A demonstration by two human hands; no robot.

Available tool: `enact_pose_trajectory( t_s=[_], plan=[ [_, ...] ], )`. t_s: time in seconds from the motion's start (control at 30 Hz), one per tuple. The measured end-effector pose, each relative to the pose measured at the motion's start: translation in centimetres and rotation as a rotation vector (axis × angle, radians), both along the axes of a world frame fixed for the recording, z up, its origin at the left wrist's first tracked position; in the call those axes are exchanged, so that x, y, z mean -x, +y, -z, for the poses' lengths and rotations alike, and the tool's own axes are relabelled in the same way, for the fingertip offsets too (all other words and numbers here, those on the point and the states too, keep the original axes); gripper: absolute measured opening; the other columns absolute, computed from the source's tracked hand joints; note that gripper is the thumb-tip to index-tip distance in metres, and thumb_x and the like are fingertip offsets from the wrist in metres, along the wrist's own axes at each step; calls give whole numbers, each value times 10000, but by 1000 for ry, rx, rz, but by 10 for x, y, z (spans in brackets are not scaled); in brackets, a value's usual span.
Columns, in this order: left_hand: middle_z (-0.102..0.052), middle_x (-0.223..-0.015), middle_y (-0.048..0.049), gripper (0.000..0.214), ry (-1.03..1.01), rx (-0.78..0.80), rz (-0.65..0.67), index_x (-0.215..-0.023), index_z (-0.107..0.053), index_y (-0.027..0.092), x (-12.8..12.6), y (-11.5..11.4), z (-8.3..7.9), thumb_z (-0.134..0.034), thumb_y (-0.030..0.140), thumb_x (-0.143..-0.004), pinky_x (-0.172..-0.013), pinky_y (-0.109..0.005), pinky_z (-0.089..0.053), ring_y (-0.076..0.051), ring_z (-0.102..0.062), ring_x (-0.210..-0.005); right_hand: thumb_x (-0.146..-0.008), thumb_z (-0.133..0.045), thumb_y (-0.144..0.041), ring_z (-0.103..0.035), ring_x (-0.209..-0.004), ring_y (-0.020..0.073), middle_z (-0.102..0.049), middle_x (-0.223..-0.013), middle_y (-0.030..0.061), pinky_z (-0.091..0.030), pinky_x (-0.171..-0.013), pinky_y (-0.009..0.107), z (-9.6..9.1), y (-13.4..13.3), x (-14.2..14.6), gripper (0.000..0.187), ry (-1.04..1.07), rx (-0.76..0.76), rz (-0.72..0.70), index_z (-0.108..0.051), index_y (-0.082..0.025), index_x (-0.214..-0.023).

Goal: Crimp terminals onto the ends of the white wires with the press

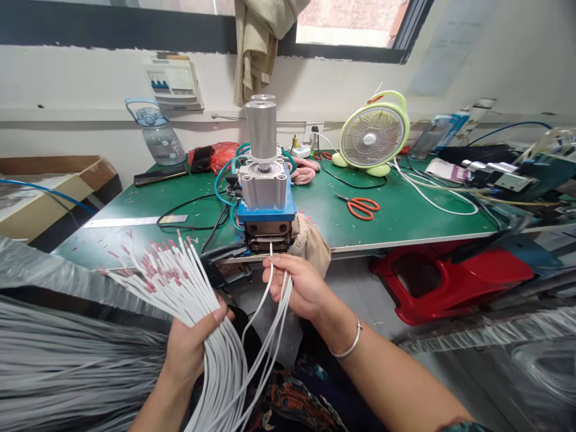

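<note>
My left hand (193, 345) is closed around a thick bundle of white cables (180, 294), whose ends fan out toward the upper left and show reddish tips. Between the fingers of my right hand (294, 282) is a white cable (271, 247) pointing up at the front slot of a pneumatic press (265, 186). Several more white cables (284, 294) hang from the same hand and run down to my lap. The press has a silver cylinder on top and a blue plate. Whether the cable's tip is inside the slot is too small to tell.
On the green table (310, 210) lie red-handled scissors (360, 207), a ruler (135, 221) and a phone (161, 174). Behind them stand a water bottle (161, 141) and a green fan (372, 135). A red stool (450, 279) is below right; grey cables (67, 366) lie at left.
</note>
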State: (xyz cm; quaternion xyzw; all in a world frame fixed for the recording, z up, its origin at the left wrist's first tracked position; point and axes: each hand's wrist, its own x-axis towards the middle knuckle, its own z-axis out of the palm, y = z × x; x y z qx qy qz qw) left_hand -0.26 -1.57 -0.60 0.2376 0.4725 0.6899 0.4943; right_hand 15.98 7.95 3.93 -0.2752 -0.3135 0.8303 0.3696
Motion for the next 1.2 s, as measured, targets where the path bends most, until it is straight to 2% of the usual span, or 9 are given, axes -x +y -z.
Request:
enact_pose_trajectory(
  t_s=[0.23,0.33,0.57,0.7,0.8,0.9,0.97,1.03,1.2],
  plan=[
    [-577,-689,28,326,-48,-38,-25,-810,-584,192,5,2,-11,-735,170,-522,-532,-232,-462,-128,-570,-574,-786,-479,-171,-468,-353,62,-583,-538,12,-361,-331,161,-4,11,6,137,95,153,77,-588,-99,-745],
    [-564,-689,36,317,-29,-53,-6,-801,-572,194,6,3,-13,-738,170,-532,-546,-228,-459,-123,-569,-582,-777,-505,-186,-429,-347,53,-559,-537,-4,-318,-324,158,-1,14,4,102,130,113,45,-571,-115,-746],
    [-579,-603,20,335,176,4,57,-771,-555,174,2,1,8,-763,211,-511,-564,-282,-443,-151,-549,-530,-797,-566,-306,-445,-381,54,-568,-582,8,-331,-341,156,13,8,-18,182,110,-212,-201,-593,-130,-755],
    [-553,-582,17,280,314,17,189,-705,-538,171,0,3,21,-746,244,-533,-552,-284,-415,-149,-518,-535,-730,-635,-315,-585,-618,109,-634,-794,62,-494,-553,223,10,3,-22,190,74,-200,-132,-629,-130,-776],
    [-537,-570,16,288,430,42,260,-666,-534,171,-2,7,25,-743,284,-503,-550,-304,-420,-160,-510,-540,-691,-666,-325,-579,-595,104,-637,-928,77,-475,-468,206,14,-4,-12,283,-65,-177,-44,-633,-145,-907],
    [-549,-586,12,312,501,70,267,-659,-554,168,-2,11,26,-760,267,-446,-567,-317,-434,-172,-518,-565,-711,-645,-355,-532,-470,76,-641,-715,51,-366,-354,152,20,-11,2,270,-267,-275,-35,-650,-115,-833],
    [-566,-612,2,285,521,68,300,-660,-563,163,-1,12,24,-757,240,-465,-594,-324,-441,-174,-524,-589,-712,-634,-367,-494,-407,61,-597,-570,13,-349,-344,149,21,-12,9,258,-273,-285,-13,-641,-109,-722],
    [-569,-629,-2,261,478,49,287,-682,-560,160,2,13,19,-745,223,-508,-619,-329,-448,-174,-534,-605,-694,-641,-356,-466,-361,53,-578,-532,-8,-346,-329,156,16,-9,11,242,-202,-211,49,-624,-116,-689],
    [-544,-641,39,321,97,-21,101,-802,-529,196,10,15,0,-729,176,-552,-588,-283,-450,-139,-555,-568,-663,-659,-304,-449,-341,48,-565,-521,-13,-355,-307,157,-2,5,6,198,-61,15,205,-593,-118,-647]
  ],
)
